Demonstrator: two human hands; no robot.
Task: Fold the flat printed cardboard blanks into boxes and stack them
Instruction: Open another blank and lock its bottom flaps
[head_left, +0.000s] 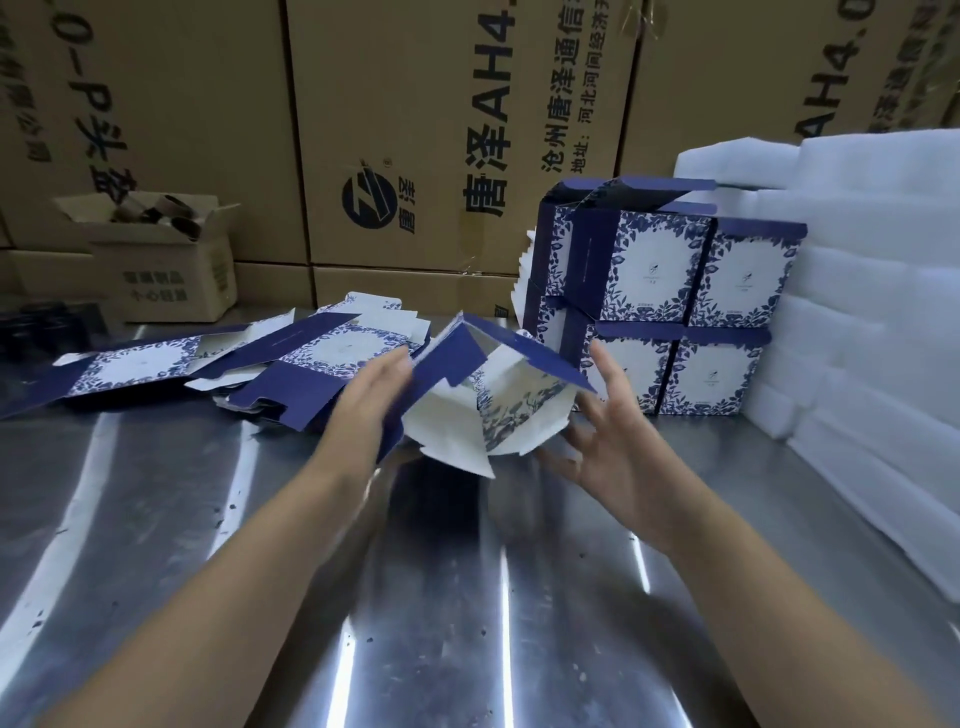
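Cardboard blank (493, 400), half erected, sits in the air just above the steel worktop (467, 597). It is between the loose pile of flat blanks (223, 364) on the left and the stack of finished boxes (675, 312) on the right.

Left grip (371, 395): released, with straight fingers pressed flat against the dark blue side panel. Right grip (610, 441): also released, with fingers spread and tips at the white lower flaps. Exact contact there is blurred.

Probable faults from this position:

1. Drop. Neither hand clasps the blank; it is only squeezed between two open palms. If the pressure becomes uneven, it could spring flat or fall to the worktop.
2. False crease. The white flaps hang free and splayed. Closing them in the wrong order, or off the score line, would likely buckle the printed face.
3. Stack strike. The finished boxes stand just beside the right grip, and the upper ones have raised lids. A swinging panel or wrist could tip them toward the white foam sheets (857, 338).
4. Pile scatter. The left forearm passes near the fanned flat blanks.
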